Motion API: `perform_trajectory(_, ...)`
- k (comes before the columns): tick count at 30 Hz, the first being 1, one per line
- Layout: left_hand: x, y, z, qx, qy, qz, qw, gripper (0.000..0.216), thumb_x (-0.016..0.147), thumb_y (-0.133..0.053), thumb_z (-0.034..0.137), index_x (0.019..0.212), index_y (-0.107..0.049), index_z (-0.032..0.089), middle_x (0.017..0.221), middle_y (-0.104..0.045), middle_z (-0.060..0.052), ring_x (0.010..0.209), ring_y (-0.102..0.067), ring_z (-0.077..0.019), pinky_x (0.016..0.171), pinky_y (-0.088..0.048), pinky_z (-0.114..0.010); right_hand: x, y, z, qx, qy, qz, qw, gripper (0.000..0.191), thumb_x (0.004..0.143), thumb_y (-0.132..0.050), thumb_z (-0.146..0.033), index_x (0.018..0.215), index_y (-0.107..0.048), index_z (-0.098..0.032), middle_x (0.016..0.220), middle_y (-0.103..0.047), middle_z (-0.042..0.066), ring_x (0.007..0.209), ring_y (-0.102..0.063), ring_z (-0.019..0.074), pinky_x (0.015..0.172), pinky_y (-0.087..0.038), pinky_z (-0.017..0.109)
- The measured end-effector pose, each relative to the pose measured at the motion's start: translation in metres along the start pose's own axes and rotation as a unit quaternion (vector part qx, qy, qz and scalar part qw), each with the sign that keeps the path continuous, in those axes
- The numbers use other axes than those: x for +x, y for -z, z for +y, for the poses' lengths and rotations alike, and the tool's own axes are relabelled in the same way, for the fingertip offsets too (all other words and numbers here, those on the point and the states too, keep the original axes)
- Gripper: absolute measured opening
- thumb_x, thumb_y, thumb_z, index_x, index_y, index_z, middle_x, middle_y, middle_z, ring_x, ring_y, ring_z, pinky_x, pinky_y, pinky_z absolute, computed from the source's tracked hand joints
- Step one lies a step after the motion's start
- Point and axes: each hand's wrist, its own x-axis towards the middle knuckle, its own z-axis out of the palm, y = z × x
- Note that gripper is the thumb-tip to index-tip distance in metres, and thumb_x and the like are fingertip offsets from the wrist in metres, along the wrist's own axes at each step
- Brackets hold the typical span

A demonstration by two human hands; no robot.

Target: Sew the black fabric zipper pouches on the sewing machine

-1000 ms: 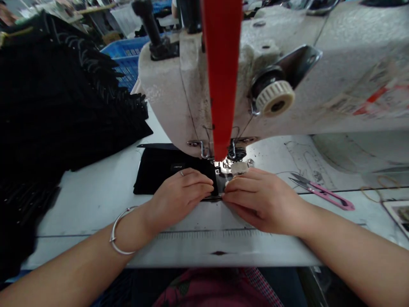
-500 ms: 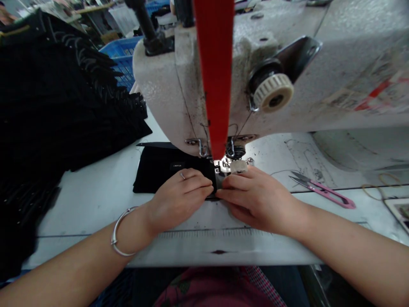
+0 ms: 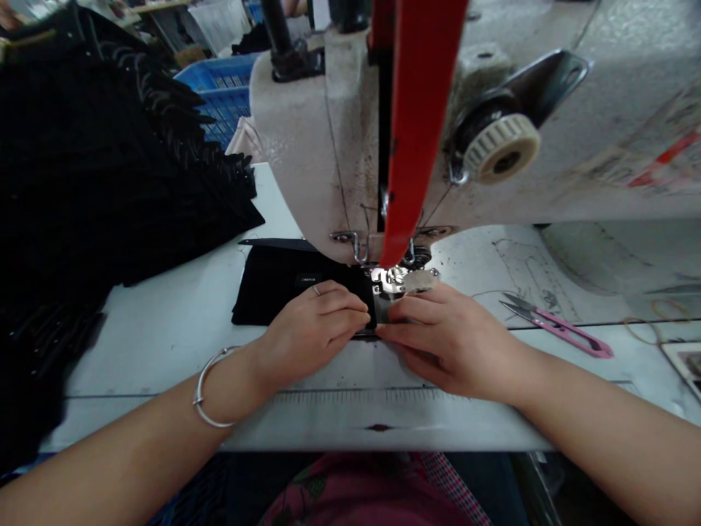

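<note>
A folded black fabric piece (image 3: 268, 296) with a small dark label (image 3: 309, 280) lies flat on the sewing machine bed, its right edge beside the metal presser foot (image 3: 390, 280). My left hand (image 3: 309, 325), wearing a ring, rests on the fabric's near right part, fingers pressed together on it. From the other side, my right hand (image 3: 446, 336) reaches in with fingers bent and held together. Its index fingertip meets the fabric's near right corner, just in front of the presser foot; its thumb is partly hidden underneath. The two hands' fingertips are almost touching.
The white sewing machine head (image 3: 307, 146), with a red bar (image 3: 421, 131), overhangs the hands. Pink thread snips (image 3: 569, 332) lie to the right. A large stack of black garments (image 3: 109, 168) fills the left side. Behind it stands a blue plastic basket (image 3: 219, 98).
My view has shifted slightly, so the machine head appears farther right. Both hands and the black fabric keep almost the same place against the presser foot.
</note>
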Motion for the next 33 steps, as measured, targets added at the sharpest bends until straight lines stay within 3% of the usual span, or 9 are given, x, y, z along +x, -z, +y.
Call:
perform_trajectory(7, 0.003, 0.002, 0.003, 0.004, 0.043, 0.030, 0.999, 0.011, 0.094, -0.058, 0.015, 0.104, -0.063, 0.015, 0.101, -0.068, -0.004, 0.095, -0.062, -0.0156, 0.092, -0.052, -0.032, 0.003, -0.002, -0.002, 0.004, -0.015, -0.016, 1.000, 0.026, 0.090, -0.052, -0.018, 0.114, -0.064, -0.017, 0.098, -0.063, 0.007, 0.094, -0.054, 0.0233, 0.085, -0.042, 0.041)
perform_trajectory(12, 0.001, 0.003, 0.002, 0.060, -0.078, -0.007, 0.995, 0.015, 0.095, -0.053, 0.010, 0.108, -0.061, 0.011, 0.106, -0.068, -0.008, 0.099, -0.061, -0.0195, 0.089, -0.054, -0.037, 0.006, -0.007, -0.003, -0.015, -0.005, -0.004, 1.000, 0.024, 0.087, -0.056, -0.019, 0.109, -0.065, -0.017, 0.095, -0.063, 0.007, 0.091, -0.054, 0.0234, 0.082, -0.042, 0.040)
perform_trajectory(15, 0.001, 0.006, 0.003, 0.090, -0.102, -0.040, 0.990, 0.017, 0.096, -0.050, 0.008, 0.111, -0.059, 0.007, 0.110, -0.068, -0.011, 0.102, -0.062, -0.0211, 0.089, -0.055, -0.038, 0.006, -0.009, -0.004, -0.019, -0.004, 0.003, 1.000, 0.022, 0.086, -0.055, -0.018, 0.105, -0.066, -0.018, 0.093, -0.064, 0.006, 0.088, -0.054, 0.0227, 0.078, -0.041, 0.039)
perform_trajectory(19, 0.001, 0.006, 0.006, 0.117, -0.091, -0.053, 0.988, 0.019, 0.098, -0.047, 0.011, 0.111, -0.060, 0.007, 0.112, -0.068, -0.012, 0.104, -0.062, -0.0224, 0.090, -0.056, -0.040, 0.004, -0.007, -0.005, -0.021, -0.011, 0.009, 1.000, 0.019, 0.086, -0.054, -0.018, 0.100, -0.066, -0.018, 0.097, -0.064, 0.007, 0.088, -0.055, 0.0230, 0.078, -0.042, 0.039)
perform_trajectory(24, -0.004, 0.000, 0.005, 0.103, -0.055, -0.059, 0.991, 0.022, 0.098, -0.046, 0.013, 0.114, -0.060, 0.007, 0.116, -0.066, -0.011, 0.112, -0.060, -0.0223, 0.096, -0.053, -0.039, 0.001, -0.004, -0.008, -0.023, -0.026, -0.004, 0.999, 0.029, 0.085, -0.053, -0.018, 0.112, -0.065, -0.018, 0.130, -0.057, 0.010, 0.107, -0.055, 0.0261, 0.088, -0.043, 0.042)
perform_trajectory(28, -0.006, -0.002, 0.002, 0.084, -0.032, -0.086, 0.992, 0.023, 0.097, -0.049, 0.015, 0.117, -0.060, 0.011, 0.118, -0.066, -0.009, 0.114, -0.060, -0.0199, 0.100, -0.052, -0.038, 0.002, -0.002, -0.010, -0.016, -0.034, -0.013, 0.999, 0.032, 0.086, -0.053, -0.019, 0.116, -0.064, -0.018, 0.128, -0.059, 0.011, 0.109, -0.056, 0.0270, 0.089, -0.044, 0.044)
perform_trajectory(33, 0.000, -0.002, -0.002, 0.086, -0.031, -0.067, 0.994, 0.020, 0.096, -0.050, 0.014, 0.112, -0.062, 0.012, 0.113, -0.068, -0.007, 0.109, -0.062, -0.0188, 0.098, -0.053, -0.036, 0.004, -0.004, -0.011, -0.026, -0.041, -0.001, 0.999, 0.031, 0.086, -0.052, -0.020, 0.114, -0.064, -0.017, 0.122, -0.062, 0.013, 0.104, -0.058, 0.0277, 0.083, -0.045, 0.043)
